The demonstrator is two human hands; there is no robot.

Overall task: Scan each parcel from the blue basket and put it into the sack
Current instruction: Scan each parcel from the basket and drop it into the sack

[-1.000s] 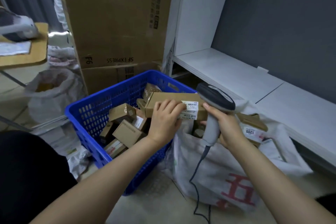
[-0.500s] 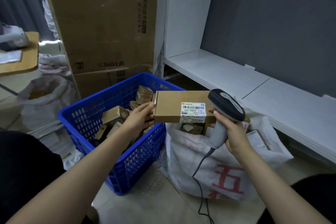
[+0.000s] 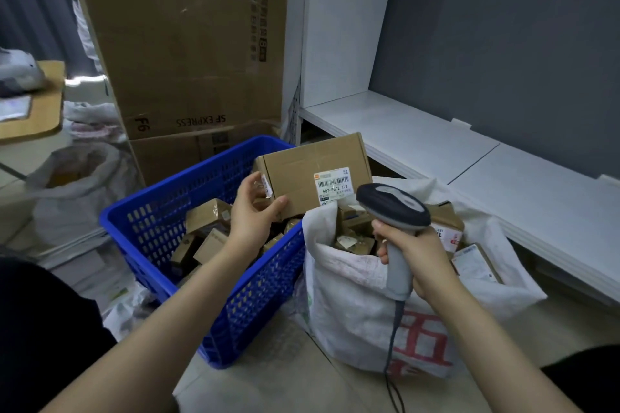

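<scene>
Sack [image 3: 362, 305] stood open just right of the blue basket [image 3: 255, 298], touching it; both held brown boxes, the basket with plenty left. So an early-to-mid run, by my read.

Step in hand: scan. Parcel [image 3: 302, 171] was off the pile, held in the air over the basket's far right corner, next to the sack mouth, broad face towards the camera. Scanner [image 3: 392, 208] sat low and right of it, head just below the label [image 3: 333, 184].

Left hand [image 3: 255, 211] pinched the parcel's lower-left corner, thumb on the face. Right hand [image 3: 416, 248] was wrapped round the scanner handle.

Next likely: aim at the barcode, confirm the read, then swing the parcel right and drop it in the sack.

Versus half a second before: parcel was higher and tipped more upright, left grip had gone from end to corner, and the scanner had dropped below the label.
</scene>
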